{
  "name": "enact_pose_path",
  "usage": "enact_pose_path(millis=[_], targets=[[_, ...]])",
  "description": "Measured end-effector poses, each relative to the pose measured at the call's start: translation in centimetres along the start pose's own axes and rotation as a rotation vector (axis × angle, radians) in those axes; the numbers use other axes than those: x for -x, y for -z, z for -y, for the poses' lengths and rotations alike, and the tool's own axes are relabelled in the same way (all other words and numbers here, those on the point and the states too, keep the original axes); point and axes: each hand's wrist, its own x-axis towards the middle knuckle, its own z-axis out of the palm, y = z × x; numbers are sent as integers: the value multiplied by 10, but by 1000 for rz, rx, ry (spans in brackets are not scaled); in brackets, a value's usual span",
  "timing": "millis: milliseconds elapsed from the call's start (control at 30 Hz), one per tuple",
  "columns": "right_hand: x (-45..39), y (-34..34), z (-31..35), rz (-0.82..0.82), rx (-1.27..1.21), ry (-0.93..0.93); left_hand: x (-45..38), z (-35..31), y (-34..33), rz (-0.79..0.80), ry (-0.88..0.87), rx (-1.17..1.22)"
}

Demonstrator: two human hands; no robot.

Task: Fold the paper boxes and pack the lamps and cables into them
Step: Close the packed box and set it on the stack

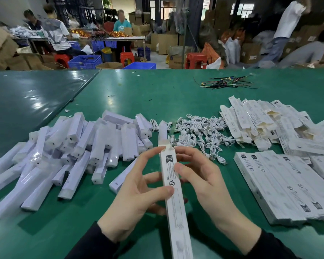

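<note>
A long white paper box (173,199) with black print stands tilted between both hands, its far end flaps open. My left hand (138,193) grips it from the left, thumb across the front, fingertips near the open end. My right hand (204,184) grips it from the right, thumb on its edge. A heap of wrapped white lamps (73,152) lies to the left. Coiled white cables (200,131) are piled beyond the box. Flat unfolded boxes (256,122) lie at the right, and closed boxes (284,186) sit in a row at the near right.
The green table (157,94) stretches ahead, with a bundle of coloured wires (226,84) near its far edge. Behind it are people at another table, blue crates, red stools and cardboard cartons.
</note>
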Motion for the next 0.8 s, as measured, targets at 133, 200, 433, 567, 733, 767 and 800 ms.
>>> enact_pose_path(millis=[133,200,433,567,733,767,800], targets=[[-2,1,2,75,-47,-60,1,-1,0,62,34,50],[-3,2,2,101,-33,-87,2,-1,-1,55,39,65],[-3,2,3,142,-53,-114,0,2,-2,20,89,20],[-3,3,3,157,-18,-118,1,2,0,30,102,22],[-4,3,2,128,-68,-155,0,2,0,34,98,4],[-4,4,3,125,-61,-159,0,2,-1,38,98,10],[-5,5,3,125,-48,-162,1,2,-1,43,99,15]])
